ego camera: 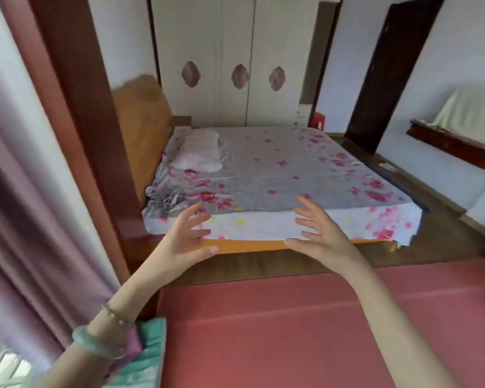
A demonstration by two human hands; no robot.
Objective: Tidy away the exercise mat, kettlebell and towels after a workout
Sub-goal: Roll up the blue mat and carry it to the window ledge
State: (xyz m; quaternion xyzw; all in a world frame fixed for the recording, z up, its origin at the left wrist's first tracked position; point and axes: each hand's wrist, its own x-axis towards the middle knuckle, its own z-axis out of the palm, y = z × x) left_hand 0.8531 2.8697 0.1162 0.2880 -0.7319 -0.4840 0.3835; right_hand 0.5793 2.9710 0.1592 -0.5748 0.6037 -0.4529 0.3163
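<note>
Left hand (186, 236) and right hand (318, 233) raised, fingers spread, palms facing, holding nothing. Red exercise mat (277, 331) below. Bed (277, 169) ahead, possibly folded white towel (199, 152) on it.

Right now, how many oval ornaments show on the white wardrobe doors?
3, in a row on the wardrobe: left oval, middle oval, right oval. None looks hidden.

I see a bright room with soft daylight. The brightest spot is the window (1, 366) at the bottom left. Everything is a bit blurry, and the curtain (25, 197) looks smeared. Straight lines lean near the edges. A dark shadow sits under the bed (280, 172).
</note>
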